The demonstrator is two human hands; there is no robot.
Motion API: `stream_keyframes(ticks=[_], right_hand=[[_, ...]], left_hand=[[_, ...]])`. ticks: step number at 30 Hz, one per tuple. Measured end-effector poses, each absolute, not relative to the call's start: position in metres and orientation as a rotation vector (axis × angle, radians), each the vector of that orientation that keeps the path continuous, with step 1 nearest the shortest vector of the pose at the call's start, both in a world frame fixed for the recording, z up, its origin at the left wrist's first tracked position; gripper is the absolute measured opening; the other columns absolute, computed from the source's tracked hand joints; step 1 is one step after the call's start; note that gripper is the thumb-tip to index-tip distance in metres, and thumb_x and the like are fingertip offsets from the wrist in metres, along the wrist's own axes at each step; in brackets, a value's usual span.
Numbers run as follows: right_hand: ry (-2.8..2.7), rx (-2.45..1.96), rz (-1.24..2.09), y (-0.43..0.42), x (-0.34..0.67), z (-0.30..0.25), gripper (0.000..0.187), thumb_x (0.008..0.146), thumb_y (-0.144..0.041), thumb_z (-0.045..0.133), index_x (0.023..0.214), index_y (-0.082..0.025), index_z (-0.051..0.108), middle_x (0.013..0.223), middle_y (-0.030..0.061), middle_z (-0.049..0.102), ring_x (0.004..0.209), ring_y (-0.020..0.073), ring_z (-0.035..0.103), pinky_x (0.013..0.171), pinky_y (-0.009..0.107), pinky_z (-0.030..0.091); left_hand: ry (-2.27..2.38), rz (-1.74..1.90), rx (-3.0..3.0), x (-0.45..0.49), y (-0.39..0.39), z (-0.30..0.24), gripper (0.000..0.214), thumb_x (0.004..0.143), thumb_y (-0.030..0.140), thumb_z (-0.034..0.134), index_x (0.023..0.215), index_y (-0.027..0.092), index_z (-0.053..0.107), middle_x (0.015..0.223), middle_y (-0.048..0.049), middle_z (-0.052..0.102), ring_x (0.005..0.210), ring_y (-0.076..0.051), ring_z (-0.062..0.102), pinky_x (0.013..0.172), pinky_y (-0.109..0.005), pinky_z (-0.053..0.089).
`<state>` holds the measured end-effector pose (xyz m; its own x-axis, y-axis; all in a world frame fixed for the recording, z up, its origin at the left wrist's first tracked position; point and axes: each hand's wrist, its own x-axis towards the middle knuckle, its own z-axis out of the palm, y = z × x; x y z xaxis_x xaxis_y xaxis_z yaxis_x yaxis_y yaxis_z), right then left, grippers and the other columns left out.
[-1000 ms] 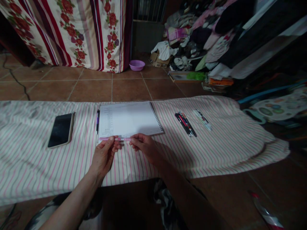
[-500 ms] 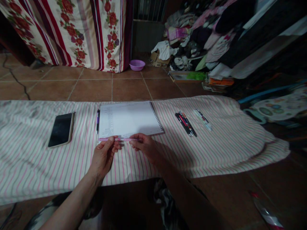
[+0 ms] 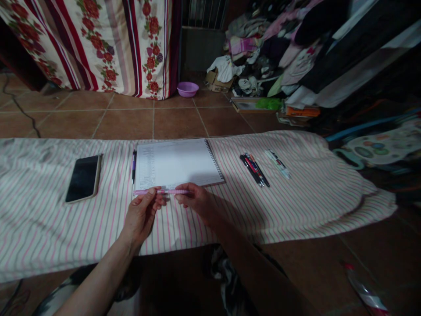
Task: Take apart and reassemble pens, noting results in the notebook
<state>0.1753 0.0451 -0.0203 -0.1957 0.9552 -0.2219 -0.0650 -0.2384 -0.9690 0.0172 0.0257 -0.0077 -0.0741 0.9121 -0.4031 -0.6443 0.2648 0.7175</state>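
Note:
A slim pink pen (image 3: 168,191) lies level between my hands, just off the near edge of a spiral notebook (image 3: 179,162). My left hand (image 3: 144,209) pinches it near its middle, thumb on top. At its right end, the fingers of my right hand (image 3: 194,198) close round the pen. The notebook is open at a mostly blank white page with small print down its left side and its wire binding on the right. Along its left edge rests a dark pen with a purple part (image 3: 133,166).
A phone (image 3: 83,178) lies left on the striped cloth (image 3: 112,228). Right of the notebook are a bundle of dark and red pens (image 3: 254,170) and some pale pens (image 3: 278,163). Beyond, on the tiled floor, stand a purple basin (image 3: 187,89) and a heap of clothes (image 3: 263,52).
My right hand has shifted very slightly along the pink pen, so more of its ringed right part shows. My left hand keeps its hold in the same place.

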Motion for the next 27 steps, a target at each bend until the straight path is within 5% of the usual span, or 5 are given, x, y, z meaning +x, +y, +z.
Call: stream_keyframes(ticks=[27], right_hand=[[-1.199,-1.292,1.527,0.0440,0.1752,-0.0163,0.019,0.068,-0.031,0.064,0.080,-0.016,0.060,0.060,-0.0025,0.059,0.053,0.0081,0.051,0.053,0.022,0.041]], left_hand=[[0.976,1.265,0.395,0.0159,0.0245,-0.0078,0.025,0.065,0.022,0.075,0.083,0.007,0.068,0.061,-0.0052,0.065,0.056,-0.010,0.059,0.056,-0.018,0.049]])
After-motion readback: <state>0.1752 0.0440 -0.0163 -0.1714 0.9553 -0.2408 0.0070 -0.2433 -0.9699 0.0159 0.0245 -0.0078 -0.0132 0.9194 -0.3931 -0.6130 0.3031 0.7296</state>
